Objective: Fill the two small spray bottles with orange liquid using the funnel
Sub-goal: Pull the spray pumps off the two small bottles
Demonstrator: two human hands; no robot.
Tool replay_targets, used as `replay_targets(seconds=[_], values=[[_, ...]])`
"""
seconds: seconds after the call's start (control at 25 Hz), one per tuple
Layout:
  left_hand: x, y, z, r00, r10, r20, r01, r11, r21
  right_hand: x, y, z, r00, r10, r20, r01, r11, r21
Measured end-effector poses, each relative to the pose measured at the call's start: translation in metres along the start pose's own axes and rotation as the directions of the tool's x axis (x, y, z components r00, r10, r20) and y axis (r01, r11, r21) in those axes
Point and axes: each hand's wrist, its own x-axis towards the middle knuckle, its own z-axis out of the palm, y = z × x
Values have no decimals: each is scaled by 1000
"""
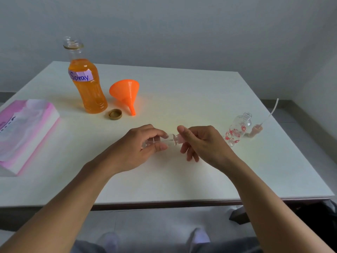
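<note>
Above the middle of the white table point(182, 176), my left hand point(138, 147) grips the body of a small clear spray bottle point(170, 138) held sideways. My right hand point(200, 141) pinches that bottle's pink spray cap point(179, 138). A second small bottle point(237, 129) with red flower prints stands uncapped to the right, and its pink spray head point(256, 130) with a thin tube lies beside it. At the back left stands an open bottle of orange liquid point(87, 84) labelled "Spray". An orange funnel point(126, 94) lies on its side next to it.
A gold screw cap point(115, 114) lies in front of the big bottle. A pink and white box point(23, 132) sits at the table's left edge. A grey wall rises behind the table. My legs show below the near edge.
</note>
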Motion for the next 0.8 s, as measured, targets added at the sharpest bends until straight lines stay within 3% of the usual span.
replay_targets(seconds=[0.2,0.4,0.52,0.64,0.8], values=[[0,-1,1,1000,-16,22,16,1000,0,-3,7,-9,981,-193,-18,192,978,-79],[-1,2,0,1000,-23,21,23,1000,-14,-6,6,-9,907,-419,-44,393,879,-272],[-2,2,-3,1000,-12,-21,12,1000,15,-10,2,-13,971,-239,-19,236,967,-92],[-3,4,-4,999,12,-42,-11,999,36,-8,0,-9,995,-88,-52,81,991,-111],[-4,3,-4,1000,-19,-25,21,996,85,-7,1,-4,994,-111,-14,107,982,-155]])
